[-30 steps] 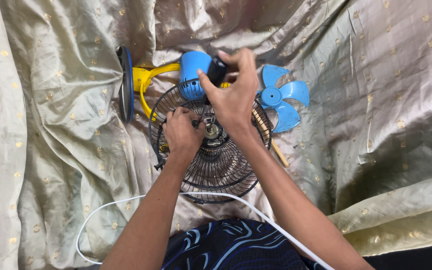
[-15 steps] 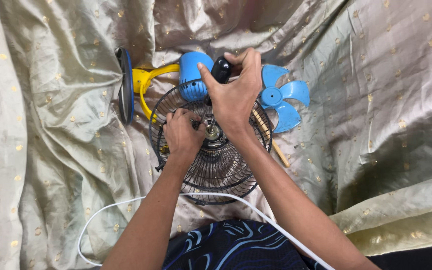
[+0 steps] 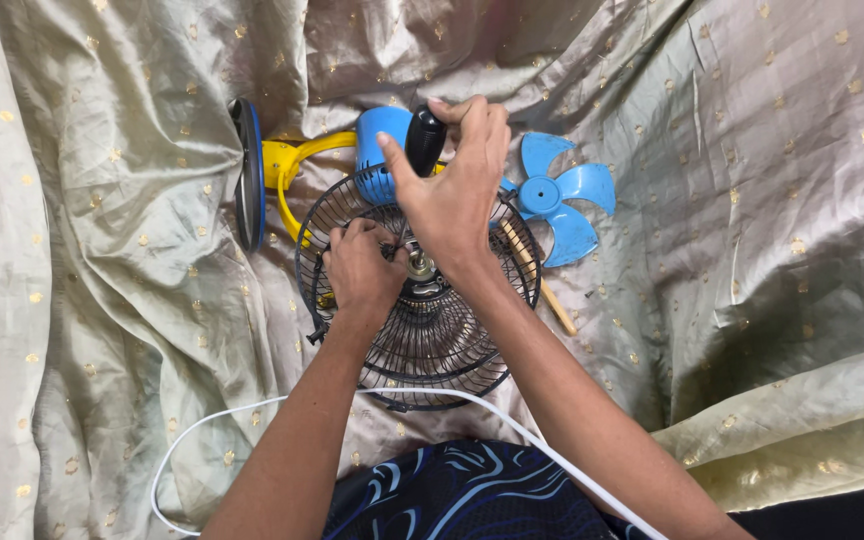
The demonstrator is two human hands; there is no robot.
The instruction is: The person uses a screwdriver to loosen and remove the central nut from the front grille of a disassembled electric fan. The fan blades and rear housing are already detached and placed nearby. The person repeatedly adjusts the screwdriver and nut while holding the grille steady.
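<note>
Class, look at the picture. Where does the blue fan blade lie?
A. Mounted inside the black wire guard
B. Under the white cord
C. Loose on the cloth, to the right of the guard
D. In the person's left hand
C: the blue fan blade lies loose on the cloth, right of the black wire guard, with neither hand on it.

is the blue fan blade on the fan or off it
Off. The blue fan blade lies flat on the cloth, right of the black wire guard.
</note>
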